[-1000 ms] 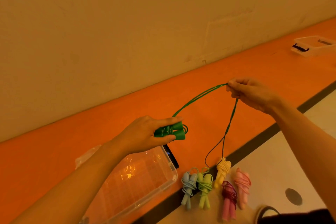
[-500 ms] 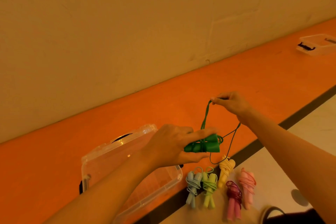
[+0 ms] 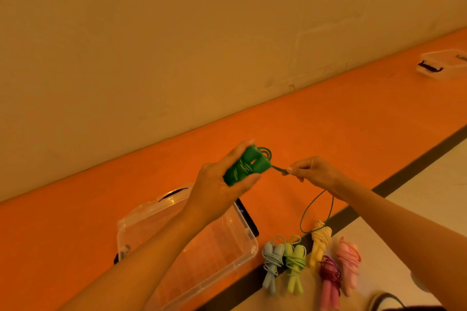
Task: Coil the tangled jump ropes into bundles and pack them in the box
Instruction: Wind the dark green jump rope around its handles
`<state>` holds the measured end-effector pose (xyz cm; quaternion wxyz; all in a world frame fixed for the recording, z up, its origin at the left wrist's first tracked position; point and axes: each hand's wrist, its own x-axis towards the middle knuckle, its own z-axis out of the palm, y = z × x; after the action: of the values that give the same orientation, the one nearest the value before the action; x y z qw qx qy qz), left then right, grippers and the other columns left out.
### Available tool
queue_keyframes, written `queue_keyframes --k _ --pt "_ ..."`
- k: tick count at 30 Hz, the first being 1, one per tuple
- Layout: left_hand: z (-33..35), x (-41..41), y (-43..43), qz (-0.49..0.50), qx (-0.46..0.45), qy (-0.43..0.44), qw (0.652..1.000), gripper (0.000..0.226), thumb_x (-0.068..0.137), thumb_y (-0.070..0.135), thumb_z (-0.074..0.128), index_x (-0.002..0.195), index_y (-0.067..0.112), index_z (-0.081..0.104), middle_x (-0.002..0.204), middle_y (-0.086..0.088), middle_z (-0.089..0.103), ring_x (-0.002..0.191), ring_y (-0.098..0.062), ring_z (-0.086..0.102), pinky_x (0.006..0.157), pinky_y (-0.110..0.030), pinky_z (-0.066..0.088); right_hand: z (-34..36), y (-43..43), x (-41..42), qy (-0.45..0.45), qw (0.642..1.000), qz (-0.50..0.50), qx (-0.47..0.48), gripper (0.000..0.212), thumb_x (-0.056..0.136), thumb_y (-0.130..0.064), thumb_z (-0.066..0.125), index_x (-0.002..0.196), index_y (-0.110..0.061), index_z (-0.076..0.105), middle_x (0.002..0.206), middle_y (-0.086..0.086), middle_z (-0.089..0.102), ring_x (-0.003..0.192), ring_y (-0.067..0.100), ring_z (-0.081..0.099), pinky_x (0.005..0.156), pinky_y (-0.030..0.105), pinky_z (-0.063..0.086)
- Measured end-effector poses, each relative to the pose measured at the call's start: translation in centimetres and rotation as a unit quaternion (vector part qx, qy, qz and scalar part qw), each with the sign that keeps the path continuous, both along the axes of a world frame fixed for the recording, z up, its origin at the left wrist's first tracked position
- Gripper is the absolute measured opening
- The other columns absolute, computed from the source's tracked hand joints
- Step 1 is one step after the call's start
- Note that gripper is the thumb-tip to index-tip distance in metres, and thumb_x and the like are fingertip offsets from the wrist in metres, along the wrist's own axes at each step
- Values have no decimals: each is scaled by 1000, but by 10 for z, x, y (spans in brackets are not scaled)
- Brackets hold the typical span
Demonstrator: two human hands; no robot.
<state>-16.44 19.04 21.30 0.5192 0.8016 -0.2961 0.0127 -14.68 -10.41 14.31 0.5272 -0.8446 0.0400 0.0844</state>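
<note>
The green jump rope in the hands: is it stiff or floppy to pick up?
Probably floppy: its loose cord sags in a loop below the right hand. Likely light, since the left hand holds both handles in one grip.

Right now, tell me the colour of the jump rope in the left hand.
The jump rope is dark green, handles and cord alike, seen in the head view.

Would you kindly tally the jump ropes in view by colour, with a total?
dark green rope: 1
blue rope: 1
light green rope: 1
yellow rope: 1
pink rope: 1
maroon rope: 1
Total: 6
</note>
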Motion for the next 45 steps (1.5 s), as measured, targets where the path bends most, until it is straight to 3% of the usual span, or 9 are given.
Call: queue_keyframes --k 6,10,13,19,23,29,32,40,45 --pt "-9 31 7 105 -38 71 991 61 89 38 71 143 49 44 121 15 65 66 2 60 60 -18 49 -8 44 -17 24 982 167 -84 15 93 -31 68 83 -31 79 57 -5 59 48 0 46 52 16 35" --pt "-24 48 17 170 46 71 982 59 90 53 65 144 49 42 121 13 67 83 -5 65 71 -28 54 0 79 -35 -11 950 269 -157 11 90 -38 70 80 -38 76 58 -18 61 56 1 56 76 35 50" --pt "-29 53 26 186 130 48 973 59 90 61 59 145 52 38 116 11 69 86 -12 67 78 -40 57 17 97 -43 -98 915 328 -212 22 92 -43 65 90 -26 78 69 -17 64 80 12 57 92 36 37" --pt "-32 56 35 197 324 4 925 61 93 66 48 149 48 31 114 4 69 87 -18 62 66 -30 51 66 109 -48 -261 853 373 -255 20 96 -35 60 97 -19 73 79 -9 64 78 9 50 70 30 26" --pt "-27 50 25 152 384 -33 910 53 99 63 31 150 49 30 100 2 70 78 -18 58 54 -29 37 108 102 -37 -321 869 305 -219 18 94 -28 62 95 -15 75 83 -3 70 75 8 61 70 24 43" --pt "-13 23 1 73 361 -60 928 53 102 49 8 153 44 21 63 9 49 56 -14 51 49 -30 32 131 75 -16 -321 916 159 -182 12 91 -26 69 91 -16 76 81 -13 68 72 -4 61 62 13 41" --pt "-9 15 -8 35 358 -78 930 78 84 70 -4 154 43 19 66 7 58 56 -13 52 49 -32 39 131 67 -12 -301 939 100 -130 6 88 -26 74 84 -30 73 76 -6 71 68 11 64 61 34 46" --pt "-11 -4 -26 -17 354 -93 930 67 91 76 31 151 49 20 66 4 61 61 -12 56 65 -37 50 131 55 -14 -220 975 26 -31 12 76 -20 84 71 -15 75 60 2 60 51 4 42 49 19 30" --pt "-6 -7 -28 -21 330 -87 940 76 94 69 35 156 42 -2 68 3 58 57 -12 52 58 -37 46 123 40 -14 -161 987 -25 7 32 64 -39 86 72 -10 76 69 18 60 63 17 45 58 32 31"
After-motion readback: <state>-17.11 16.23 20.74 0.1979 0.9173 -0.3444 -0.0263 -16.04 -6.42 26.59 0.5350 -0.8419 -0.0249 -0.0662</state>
